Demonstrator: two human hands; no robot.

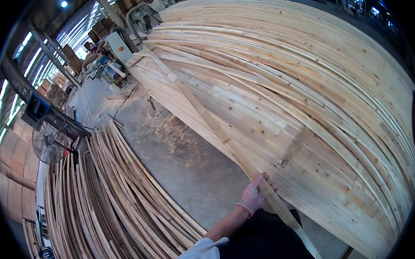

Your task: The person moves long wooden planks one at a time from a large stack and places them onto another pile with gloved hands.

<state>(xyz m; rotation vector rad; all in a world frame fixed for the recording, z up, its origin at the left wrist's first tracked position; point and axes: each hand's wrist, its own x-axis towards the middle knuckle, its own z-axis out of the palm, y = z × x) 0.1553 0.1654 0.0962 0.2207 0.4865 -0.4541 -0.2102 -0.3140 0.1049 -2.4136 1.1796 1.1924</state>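
Note:
My left hand [257,192], in a pale knitted glove, is closed around a long, narrow wooden strip [207,118]. The strip slants from the far left end of a wide stack of pale boards [258,132] down past my body to the lower edge. Its far part lies over the stack, while the near part passes beside my dark clothing. Several loose wooden strips [304,113] lie lengthwise on top of the stack, some crossing and bowed in the fisheye view. My right hand is out of view.
On the left, a pile of long strips [127,198] lies low, beside a standing fan [49,140] and a dark post. Sawdust [175,142] covers part of the grey floor. A machine with a pale control box [118,47] stands beyond the stack's far end.

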